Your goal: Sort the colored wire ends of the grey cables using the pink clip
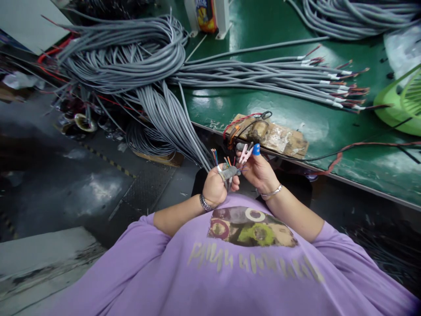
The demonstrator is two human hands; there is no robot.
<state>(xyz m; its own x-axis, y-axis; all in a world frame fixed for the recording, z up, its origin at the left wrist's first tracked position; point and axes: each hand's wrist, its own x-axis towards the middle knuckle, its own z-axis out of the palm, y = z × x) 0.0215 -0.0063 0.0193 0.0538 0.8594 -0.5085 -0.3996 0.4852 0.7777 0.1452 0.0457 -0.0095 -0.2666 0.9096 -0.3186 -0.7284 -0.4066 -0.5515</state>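
Note:
My left hand, its thumb wrapped in grey, closes round grey cables whose thin coloured wires fan out above the fingers. Close beside it, my right hand has a blue cover on one fingertip. Its fingers are pinched around a small pale pink clip that looks like a clothes peg. The fingers of both hands nearly meet at the wire ends, so contact between clip and wires cannot be made out. Just beyond the hands, a worn wooden block with red and black leads lies on the bench edge.
On the green bench lies a large coil of grey cable. Cut cables with bared ends stretch right, and more cable hangs over the edge. A green fan stands at right, with another coil behind.

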